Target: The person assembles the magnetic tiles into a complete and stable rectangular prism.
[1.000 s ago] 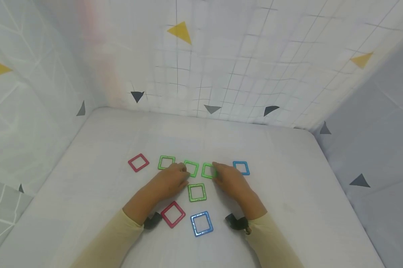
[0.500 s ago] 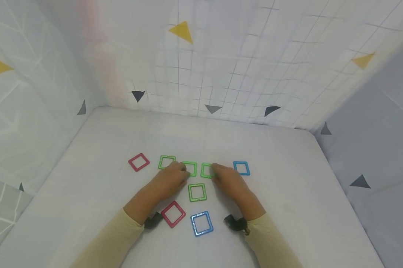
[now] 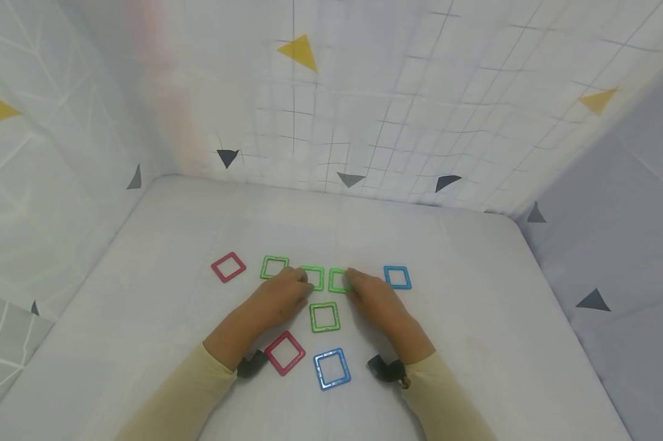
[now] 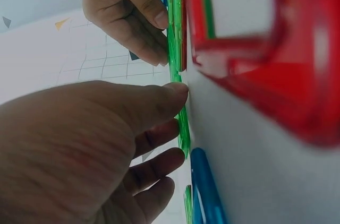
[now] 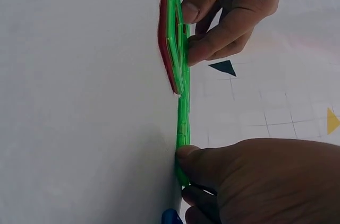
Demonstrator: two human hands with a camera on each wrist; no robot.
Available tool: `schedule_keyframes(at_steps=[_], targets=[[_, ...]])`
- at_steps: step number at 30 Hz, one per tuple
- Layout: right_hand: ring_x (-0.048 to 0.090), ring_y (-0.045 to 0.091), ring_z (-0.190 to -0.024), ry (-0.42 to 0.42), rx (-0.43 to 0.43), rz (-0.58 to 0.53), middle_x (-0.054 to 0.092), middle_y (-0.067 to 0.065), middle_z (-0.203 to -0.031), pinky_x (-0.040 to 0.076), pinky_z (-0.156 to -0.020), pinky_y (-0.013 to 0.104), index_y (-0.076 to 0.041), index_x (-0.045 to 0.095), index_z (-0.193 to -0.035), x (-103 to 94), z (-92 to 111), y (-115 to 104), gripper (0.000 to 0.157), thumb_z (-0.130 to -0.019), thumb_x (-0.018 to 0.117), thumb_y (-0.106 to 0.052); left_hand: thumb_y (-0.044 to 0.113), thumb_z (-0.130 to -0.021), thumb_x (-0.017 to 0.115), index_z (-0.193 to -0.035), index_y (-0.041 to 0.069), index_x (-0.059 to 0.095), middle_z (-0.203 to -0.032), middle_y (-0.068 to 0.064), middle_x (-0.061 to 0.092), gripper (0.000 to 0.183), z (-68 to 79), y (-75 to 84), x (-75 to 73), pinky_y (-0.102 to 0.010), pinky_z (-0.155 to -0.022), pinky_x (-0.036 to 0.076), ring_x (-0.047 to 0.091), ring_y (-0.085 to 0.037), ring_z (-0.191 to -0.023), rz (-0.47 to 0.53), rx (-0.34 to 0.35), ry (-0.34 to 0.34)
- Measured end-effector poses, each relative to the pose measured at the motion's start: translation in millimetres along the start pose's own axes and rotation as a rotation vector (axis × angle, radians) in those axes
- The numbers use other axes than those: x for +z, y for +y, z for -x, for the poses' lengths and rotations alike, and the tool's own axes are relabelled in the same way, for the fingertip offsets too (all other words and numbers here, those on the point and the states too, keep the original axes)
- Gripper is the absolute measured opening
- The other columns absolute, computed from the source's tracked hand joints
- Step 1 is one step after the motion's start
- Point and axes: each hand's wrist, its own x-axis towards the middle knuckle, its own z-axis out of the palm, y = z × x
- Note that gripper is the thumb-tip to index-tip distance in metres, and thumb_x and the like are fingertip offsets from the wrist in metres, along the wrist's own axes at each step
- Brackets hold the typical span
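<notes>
My left hand (image 3: 279, 297) pinches the left edge of a green square frame tile (image 3: 318, 278) between thumb and fingers, flat on the white table. Across a narrow gap lies another green square frame tile (image 3: 334, 280), and my right hand (image 3: 378, 300) grips its right edge. In the right wrist view, the right thumb (image 5: 191, 152) presses on that tile's edge. Just in front of the gap rests a third green tile (image 3: 325, 316). One more green tile (image 3: 274, 266) sits behind the left hand, partly covered by it.
Near me lie a red tile (image 3: 285, 353) and a blue tile (image 3: 332, 369). Farther off are a red tile (image 3: 228, 267) on the left and a blue tile (image 3: 397, 277) on the right. The left wrist view shows another blue tile (image 4: 206, 189) near the left hand.
The left-hand green tile has shifted slightly left and turned straighter. My right hand has slid its green tile a little left, so the two stand closer. Other tiles stay put.
</notes>
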Motion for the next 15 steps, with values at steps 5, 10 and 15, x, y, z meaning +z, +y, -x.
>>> schedule_keyframes(at_steps=[5, 10, 15], targets=[[0.046, 0.02, -0.139, 0.01, -0.007, -0.003, 0.05, 0.001, -0.149, 0.04, -0.112, 0.039, -0.015, 0.05, -0.147, 0.2, 1.6, -1.8, 0.05, -0.099, 0.063, -0.022, 0.028, -0.087, 0.078, -0.127, 0.021, 0.067, -0.12, 0.003, 0.063, 0.042, 0.4, 0.0, -1.2, -0.028, -0.094, 0.054, 0.057, -0.015, -0.113, 0.012, 0.0, -0.009], [0.045, 0.019, -0.14, 0.011, -0.007, 0.019, 0.049, -0.001, -0.151, 0.04, -0.112, 0.038, -0.016, 0.048, -0.148, 3.0, 1.8, -2.7, 0.051, -0.099, 0.062, -0.022, 0.027, -0.087, 0.078, -0.127, 0.022, 0.067, -0.121, 0.003, 0.062, 0.042, 0.8, -0.2, -1.4, -0.028, -0.093, 0.054, 0.056, -0.015, -0.113, 0.024, 0.009, -0.021], [0.045, 0.018, -0.14, 0.015, -0.013, 0.03, 0.049, -0.002, -0.151, 0.041, -0.111, 0.037, -0.017, 0.049, -0.148, 4.4, 1.7, -2.7, 0.052, -0.098, 0.063, -0.023, 0.027, -0.087, 0.078, -0.127, 0.023, 0.067, -0.122, 0.005, 0.062, 0.042, 1.2, 0.1, -1.1, -0.027, -0.094, 0.054, 0.056, -0.014, -0.111, 0.032, 0.018, -0.024]])
